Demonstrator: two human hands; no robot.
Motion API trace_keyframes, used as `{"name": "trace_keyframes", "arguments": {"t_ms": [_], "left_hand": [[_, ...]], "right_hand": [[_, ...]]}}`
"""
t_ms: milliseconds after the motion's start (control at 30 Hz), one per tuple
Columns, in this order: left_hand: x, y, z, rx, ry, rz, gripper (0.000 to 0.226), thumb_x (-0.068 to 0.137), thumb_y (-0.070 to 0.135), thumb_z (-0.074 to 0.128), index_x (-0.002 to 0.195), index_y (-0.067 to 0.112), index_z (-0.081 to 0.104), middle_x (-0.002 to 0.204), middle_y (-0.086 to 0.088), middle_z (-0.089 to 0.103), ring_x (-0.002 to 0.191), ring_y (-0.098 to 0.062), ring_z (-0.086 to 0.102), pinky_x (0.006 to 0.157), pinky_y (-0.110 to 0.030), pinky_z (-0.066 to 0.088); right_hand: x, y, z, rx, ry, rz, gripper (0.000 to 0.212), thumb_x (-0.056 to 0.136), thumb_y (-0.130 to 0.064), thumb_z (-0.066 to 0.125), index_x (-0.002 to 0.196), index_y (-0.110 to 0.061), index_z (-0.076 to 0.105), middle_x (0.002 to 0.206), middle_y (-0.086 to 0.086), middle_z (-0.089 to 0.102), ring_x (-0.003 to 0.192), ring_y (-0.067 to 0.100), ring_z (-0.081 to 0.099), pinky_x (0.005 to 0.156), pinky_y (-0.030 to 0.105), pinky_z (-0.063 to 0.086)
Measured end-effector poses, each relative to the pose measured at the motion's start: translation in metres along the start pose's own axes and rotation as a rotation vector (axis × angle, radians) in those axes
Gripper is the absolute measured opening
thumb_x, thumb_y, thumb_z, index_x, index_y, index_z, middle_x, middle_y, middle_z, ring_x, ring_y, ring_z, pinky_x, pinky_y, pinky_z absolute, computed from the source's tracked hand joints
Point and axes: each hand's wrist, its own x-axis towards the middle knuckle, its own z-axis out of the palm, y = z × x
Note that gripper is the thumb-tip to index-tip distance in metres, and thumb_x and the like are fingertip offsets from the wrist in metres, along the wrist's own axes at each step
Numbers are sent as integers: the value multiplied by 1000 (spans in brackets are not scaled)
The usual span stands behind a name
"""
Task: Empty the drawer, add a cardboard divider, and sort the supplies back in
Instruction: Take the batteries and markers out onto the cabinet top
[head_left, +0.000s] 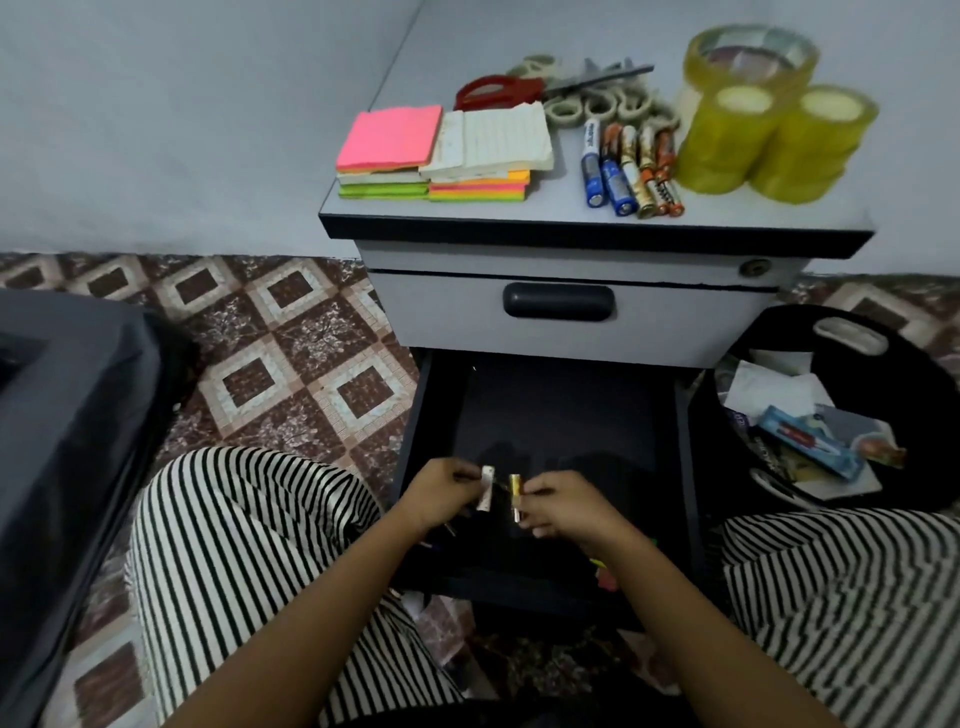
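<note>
Drawer (411, 467): lower one of the cabinet (519, 210), pulled open between the person's striped knees (249, 519); dark inside, with a few small coloured bits at its front right corner.
Left hand (441, 491): over the drawer's front half, fingers pinching a small white battery (487, 488), held roughly upright.
Right hand (558, 506): just beside the left, fingers pinching a small gold battery (515, 496); the two batteries are close together, and contact cannot be told.
Cabinet top: sticky notes (389, 137) and a lined notepad (498, 137) at left; red-handled scissors (498, 88) and masking tape rolls (597, 106) behind; row of batteries (628, 166) at centre; yellow tape rolls (779, 135) at right.
Upper drawer (649, 322): closed.
Bin (909, 374): black, on the floor (291, 332) right of the drawer, holding paper and packaging.
</note>
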Motion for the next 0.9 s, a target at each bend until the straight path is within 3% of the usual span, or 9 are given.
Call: {"name": "trace_keyframes", "arguments": {"t_ms": [100, 167, 267, 367, 533, 667, 767, 900], "left_hand": [[-9, 29, -5, -62, 58, 44, 12, 89, 11, 62, 98, 2, 64, 75, -9, 63, 63, -16, 57, 61, -24, 49], [-17, 56, -8, -33, 105, 111, 10, 88, 11, 63, 97, 5, 64, 74, -5, 62, 58, -10, 56, 57, -18, 47], [-29, 111, -16, 3, 137, 285, 6, 87, 14, 65, 91, 11, 64, 70, 2, 62, 51, 1, 53, 61, -20, 46], [-43, 169, -26, 57, 214, 441, 9, 86, 22, 66, 92, 15, 67, 70, 10, 62, 55, 7, 53, 61, -15, 44], [-52, 252, -44, 153, 487, 589, 25, 86, 30, 66, 102, 11, 67, 91, -2, 69, 82, -12, 63, 70, -21, 45], [-35, 283, -57, 198, 635, 589, 23, 87, 29, 62, 97, 9, 64, 90, -6, 69, 86, -19, 63, 70, -26, 45], [-18, 290, -60, 313, 662, 540, 18, 88, 22, 59, 85, 5, 62, 81, -9, 68, 81, -22, 63, 67, -29, 45], [-8, 288, -56, 448, 681, 482, 15, 90, 19, 57, 86, 5, 59, 86, -11, 64, 74, -21, 53, 60, -28, 35]], "right_hand": [[-16, -17, -13, 201, 85, -28, 13, 88, -9, 63, 100, -7, 58, 81, 9, 64, 71, 14, 63, 60, 20, 53], [-28, -31, -22, 283, 143, -78, 11, 88, -6, 62, 98, -5, 58, 81, 10, 63, 71, 17, 63, 62, 23, 54], [-49, -60, -41, 290, 207, -196, 3, 88, -6, 62, 89, -6, 60, 80, 9, 64, 73, 17, 65, 62, 24, 54], [-71, -98, -62, 246, 262, -304, 3, 87, -6, 63, 89, -6, 60, 81, 9, 65, 71, 17, 65, 59, 22, 53], [-109, -168, -94, 140, 375, -459, 6, 88, -5, 61, 86, -8, 57, 74, 8, 61, 64, 14, 59, 58, 21, 51], [-123, -207, -111, -2, 501, -559, 11, 88, -10, 63, 97, -7, 58, 74, 7, 61, 63, 13, 60, 54, 17, 53], [-125, -231, -118, -106, 559, -564, 10, 87, -11, 64, 95, -8, 60, 74, 5, 62, 63, 12, 62, 60, 22, 56], [-120, -251, -120, -202, 582, -537, 3, 88, -9, 63, 90, -7, 62, 71, 8, 64, 61, 14, 61, 66, 29, 57]]}}
